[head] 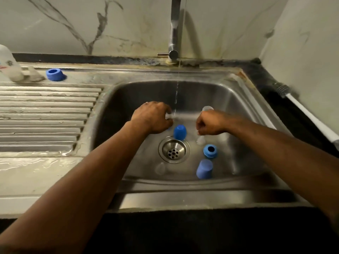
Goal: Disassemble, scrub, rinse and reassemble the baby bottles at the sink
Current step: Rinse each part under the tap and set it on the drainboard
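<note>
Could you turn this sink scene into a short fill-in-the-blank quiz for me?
1. Water from the steel tap falls beside the person's ____ hand.
2. The round steel drain has ____ blue plastic pieces around it in the steel basin.
3. One blue plastic ring sits alone outside the basin, on the ____ side.
4. The white-handled brush lies on the dark ____.

Missing words: left; three; left; counter

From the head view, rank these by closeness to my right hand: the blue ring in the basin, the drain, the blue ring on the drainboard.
1. Blue ring in the basin, just below the right hand.
2. Drain, basin centre, to its left.
3. Blue ring on the drainboard, far left, behind the ridges.
</note>
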